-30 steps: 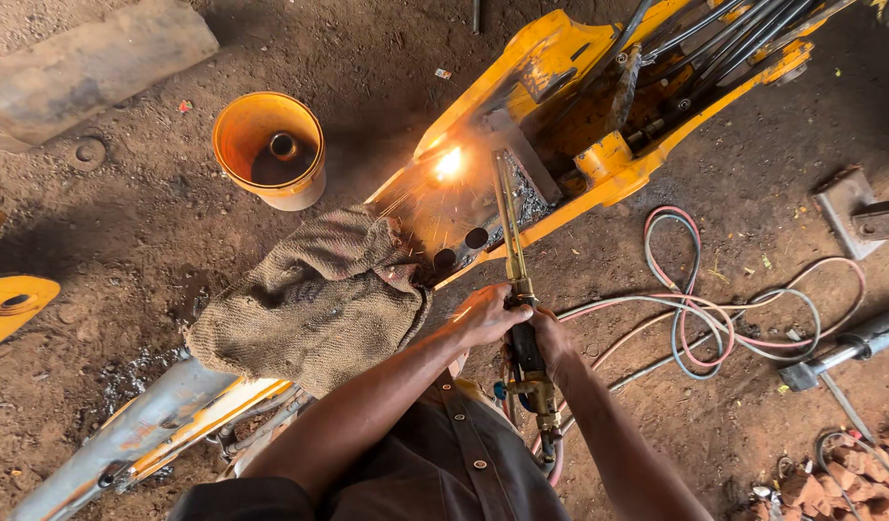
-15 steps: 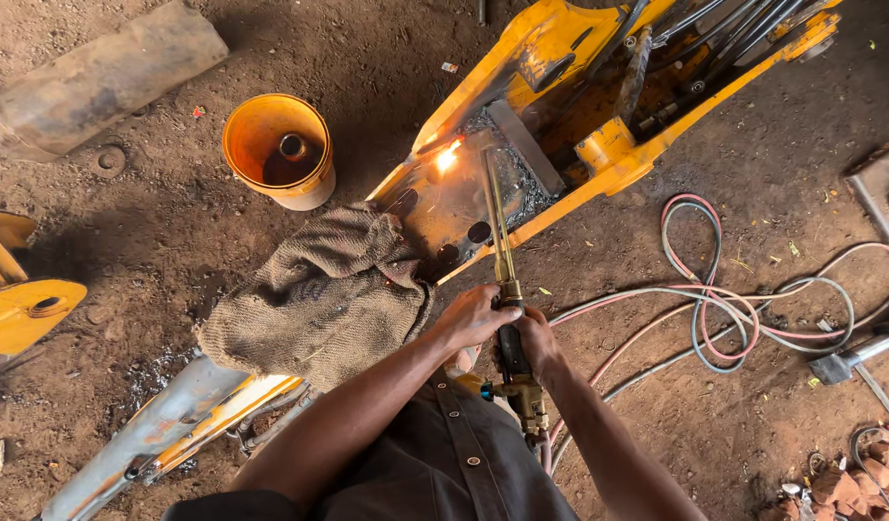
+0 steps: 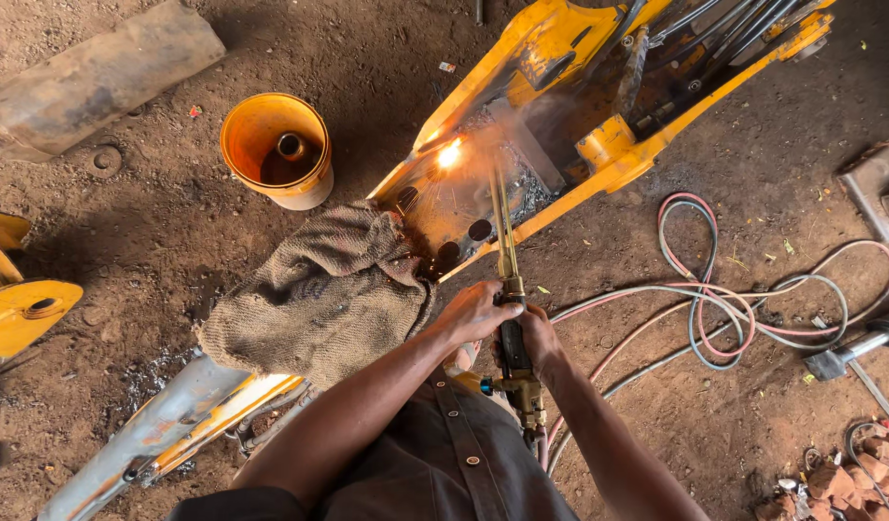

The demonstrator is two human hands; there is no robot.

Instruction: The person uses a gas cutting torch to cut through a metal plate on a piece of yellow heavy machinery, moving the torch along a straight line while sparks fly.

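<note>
Both hands grip one cutting torch (image 3: 507, 289); the left hand (image 3: 475, 314) is closed around the upper end of its black handle, the right hand (image 3: 536, 338) is closed around the handle just below it, and the two hands touch. The torch's brass tubes run up from the hands to one bright flame point (image 3: 450, 154) on a scorched steel plate (image 3: 464, 198); three round holes show along the plate's lower edge. The plate is part of a long yellow machine arm (image 3: 580, 116) that lies slantwise on the dirt floor (image 3: 155, 241); one burlap sack (image 3: 314, 294) is draped over the arm, just left of the hands. One orange bucket (image 3: 276, 150) stands on the floor near the sack, with a small round tin inside it; one grey cylinder (image 3: 97, 77) lies at the upper left, well apart. Gas hoses (image 3: 715, 309), red, grey and greenish, loop on the floor to the right of the hands; their exact number cannot be told. One yellow part (image 3: 20, 304) lies at the left edge.
</note>
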